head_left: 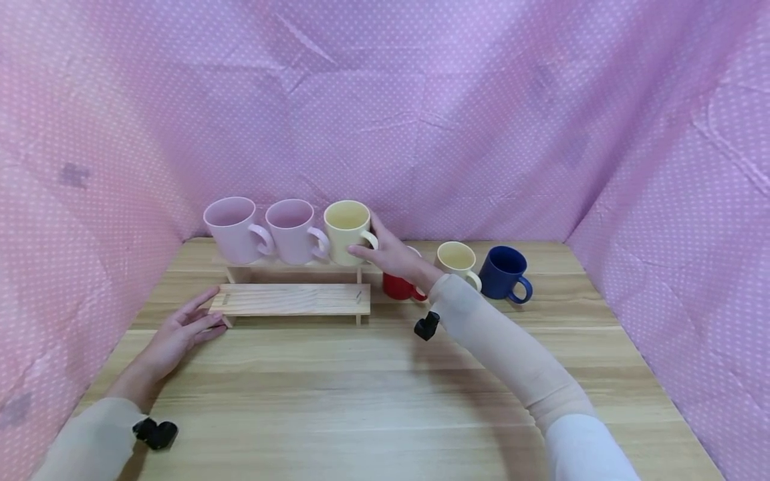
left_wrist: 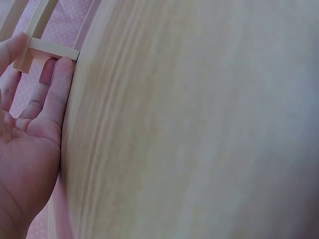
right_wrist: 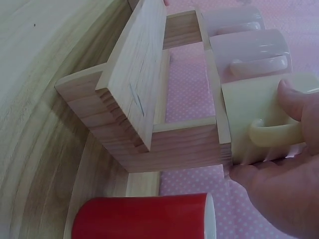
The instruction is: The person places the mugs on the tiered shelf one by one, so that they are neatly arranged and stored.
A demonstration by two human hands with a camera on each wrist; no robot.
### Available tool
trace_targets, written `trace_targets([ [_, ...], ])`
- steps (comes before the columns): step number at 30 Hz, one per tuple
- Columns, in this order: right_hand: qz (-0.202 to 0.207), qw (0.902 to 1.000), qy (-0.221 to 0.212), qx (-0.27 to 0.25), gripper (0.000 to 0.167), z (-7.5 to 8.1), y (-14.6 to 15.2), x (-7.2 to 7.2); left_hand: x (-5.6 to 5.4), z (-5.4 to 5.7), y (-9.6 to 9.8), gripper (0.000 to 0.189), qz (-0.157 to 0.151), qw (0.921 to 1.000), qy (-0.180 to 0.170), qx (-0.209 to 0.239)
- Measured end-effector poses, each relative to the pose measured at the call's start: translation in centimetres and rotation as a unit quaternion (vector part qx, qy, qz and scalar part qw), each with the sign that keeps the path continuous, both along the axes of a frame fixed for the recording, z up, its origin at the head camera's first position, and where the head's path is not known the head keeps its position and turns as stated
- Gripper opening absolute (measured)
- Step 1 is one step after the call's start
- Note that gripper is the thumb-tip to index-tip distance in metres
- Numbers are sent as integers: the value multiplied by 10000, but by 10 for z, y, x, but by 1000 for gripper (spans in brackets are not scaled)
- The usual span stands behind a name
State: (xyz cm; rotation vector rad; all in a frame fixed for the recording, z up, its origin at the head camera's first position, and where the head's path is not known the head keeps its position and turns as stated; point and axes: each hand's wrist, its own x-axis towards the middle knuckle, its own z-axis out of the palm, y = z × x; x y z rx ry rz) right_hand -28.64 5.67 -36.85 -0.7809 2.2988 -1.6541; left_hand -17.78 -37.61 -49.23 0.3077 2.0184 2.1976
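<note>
The right hand (head_left: 395, 257) is pinching the yellow mug (head_left: 345, 234), thumb in front; the upper board's right edge is ending just by the grip, a pink mug (head_left: 290, 234) is crowding the left side, and open room is lying in front, above the rack's (head_left: 295, 298) lower board; the mug is standing upright inside the grip, handle toward the palm; the left hand (head_left: 174, 337) is touching the rack's left end, fingers extended; a red mug (head_left: 396, 287) and blue mug (head_left: 502, 275) are standing rightward.

Worn are 2 beige sleeves (head_left: 499, 347); 1 white upper sleeve (head_left: 589, 447); 2 black wrist pieces (head_left: 427, 326).
</note>
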Motion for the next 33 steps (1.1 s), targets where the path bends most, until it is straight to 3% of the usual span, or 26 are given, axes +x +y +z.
trace_targets([
  [6,28,9998,194,3,79,-3,-2,3,2,-2,-1,66,5,10000,-44,-30],
  [10,-435,9968,516,423,70,-5,-4,9,3,-5,0,67,16,10000,-70,-25],
  [12,-769,9899,813,866,63,-4,-4,12,4,-6,0,66,17,10000,-74,-6],
  [15,-1235,9711,1244,1621,53,-1,-4,16,5,-9,-1,67,0,10000,-76,10],
  [18,-1484,9541,1504,2121,44,0,-2,18,6,-11,-1,67,-1,9999,-116,-17],
  [20,-1505,9503,1537,2251,41,1,1,18,6,-11,-1,67,5,9999,-130,-24],
  [27,-841,9858,608,1323,46,5,24,22,4,-8,1,68,23,9998,-191,-61],
  [33,-905,9938,458,465,40,5,67,35,-2,-1,0,66,-35,10000,-27,-64],
])
